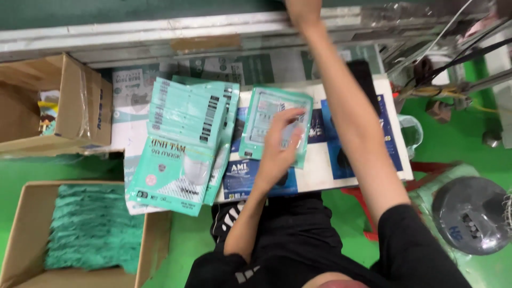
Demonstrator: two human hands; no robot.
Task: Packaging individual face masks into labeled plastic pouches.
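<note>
Now, left hand [282,141]: fingers spread flat on a teal mask packet [274,125].
Right hand [303,9]: at twelve o'clock, cut off; grip unclear.
Packet stack [184,144]: at nine o'clock.

Mask packet [266,120]: flat, teal-edged, with a clear window; laid face up and slightly tilted on the worktop [368,165], just right of the fanned stack of like teal packets [184,144], partly covered.
</note>
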